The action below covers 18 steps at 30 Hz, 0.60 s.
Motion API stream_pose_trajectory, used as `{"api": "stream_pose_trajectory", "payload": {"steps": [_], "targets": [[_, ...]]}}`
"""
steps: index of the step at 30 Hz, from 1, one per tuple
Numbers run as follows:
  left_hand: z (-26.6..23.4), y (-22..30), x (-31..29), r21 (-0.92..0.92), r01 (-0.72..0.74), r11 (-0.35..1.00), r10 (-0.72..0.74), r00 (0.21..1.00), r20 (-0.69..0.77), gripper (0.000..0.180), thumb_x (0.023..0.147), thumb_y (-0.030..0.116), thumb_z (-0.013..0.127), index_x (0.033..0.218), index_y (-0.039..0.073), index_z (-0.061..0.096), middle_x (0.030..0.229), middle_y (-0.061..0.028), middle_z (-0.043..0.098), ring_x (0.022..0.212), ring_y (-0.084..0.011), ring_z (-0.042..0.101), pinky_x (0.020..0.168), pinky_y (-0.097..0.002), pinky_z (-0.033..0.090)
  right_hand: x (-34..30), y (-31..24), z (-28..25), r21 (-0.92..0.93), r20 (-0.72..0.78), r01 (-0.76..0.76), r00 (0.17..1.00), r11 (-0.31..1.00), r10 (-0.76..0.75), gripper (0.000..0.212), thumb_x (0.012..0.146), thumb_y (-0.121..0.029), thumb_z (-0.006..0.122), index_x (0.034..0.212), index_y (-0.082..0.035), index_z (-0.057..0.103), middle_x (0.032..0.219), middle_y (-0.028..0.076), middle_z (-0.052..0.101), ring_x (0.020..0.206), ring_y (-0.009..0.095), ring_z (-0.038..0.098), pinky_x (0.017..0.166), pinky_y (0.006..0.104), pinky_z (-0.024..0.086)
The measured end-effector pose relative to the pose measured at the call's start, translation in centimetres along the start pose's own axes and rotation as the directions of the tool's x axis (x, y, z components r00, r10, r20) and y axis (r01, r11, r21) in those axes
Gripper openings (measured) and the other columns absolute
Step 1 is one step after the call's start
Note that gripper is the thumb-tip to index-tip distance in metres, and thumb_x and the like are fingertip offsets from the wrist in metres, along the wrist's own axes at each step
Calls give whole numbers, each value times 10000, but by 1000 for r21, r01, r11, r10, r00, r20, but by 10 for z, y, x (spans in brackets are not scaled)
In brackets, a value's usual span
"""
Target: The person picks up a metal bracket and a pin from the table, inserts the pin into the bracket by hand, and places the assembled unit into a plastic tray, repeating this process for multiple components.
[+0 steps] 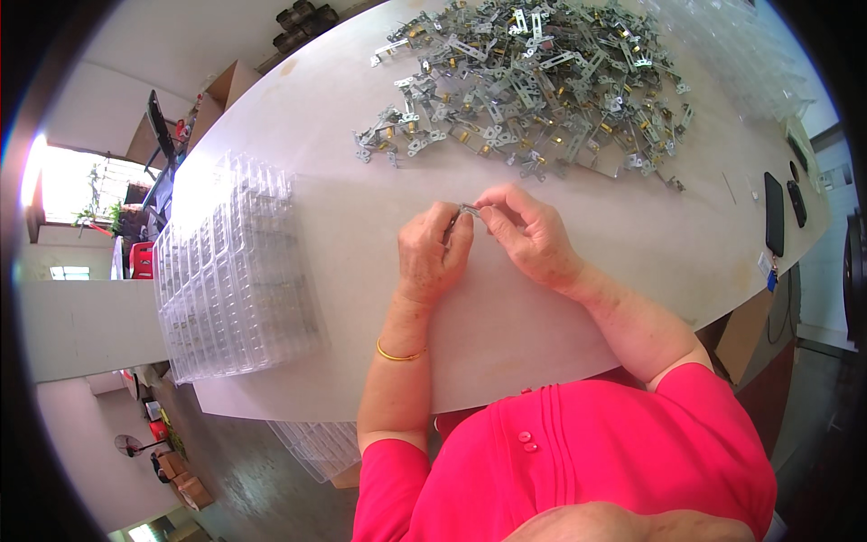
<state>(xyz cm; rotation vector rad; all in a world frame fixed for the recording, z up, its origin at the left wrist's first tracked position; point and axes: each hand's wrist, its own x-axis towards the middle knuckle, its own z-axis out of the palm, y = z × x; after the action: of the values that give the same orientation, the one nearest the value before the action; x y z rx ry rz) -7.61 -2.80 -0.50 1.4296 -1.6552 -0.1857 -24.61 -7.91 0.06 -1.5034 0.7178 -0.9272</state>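
Between my two hands, above the middle of the table, is a small metal bracket. Most of it is hidden by my fingers. My left hand is closed, its thumb and index finger pinching the bracket from the left. From the right, my right hand pinches the other end with thumb and index finger. Beyond my hands spreads a big heap of metal brackets, silvery with some brass-coloured parts. A few of them lie loose at its left edge.
A tall stack of clear plastic trays stands at the table's left edge. More clear plastic trays lie at the far right. A black phone rests near the right edge of the white table. Below the near edge is another tray stack.
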Motion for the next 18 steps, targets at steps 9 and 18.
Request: {"api": "stream_pose_trajectory", "payload": {"steps": [9,18], "targets": [[3,0,-1,29,-115,993,111,988,103,167,965,138,630,865,7,610,666,-78,544,566,-207,515,552,-334,429,6,3,0,-201,-155,307,928,930,-340,44,939,-84,684,978,-68,668,901,9,550,709,102,486,626,253,442],[-10,-2,-1,-615,533,581,-520,824,223,376,1055,320,512,882,5,623,617,37,410,546,-65,389,528,-242,357,3,6,0,21,-129,62,990,998,-58,94,995,-151,651,1014,-59,643,767,-58,562,655,24,433,579,216,390]]}}
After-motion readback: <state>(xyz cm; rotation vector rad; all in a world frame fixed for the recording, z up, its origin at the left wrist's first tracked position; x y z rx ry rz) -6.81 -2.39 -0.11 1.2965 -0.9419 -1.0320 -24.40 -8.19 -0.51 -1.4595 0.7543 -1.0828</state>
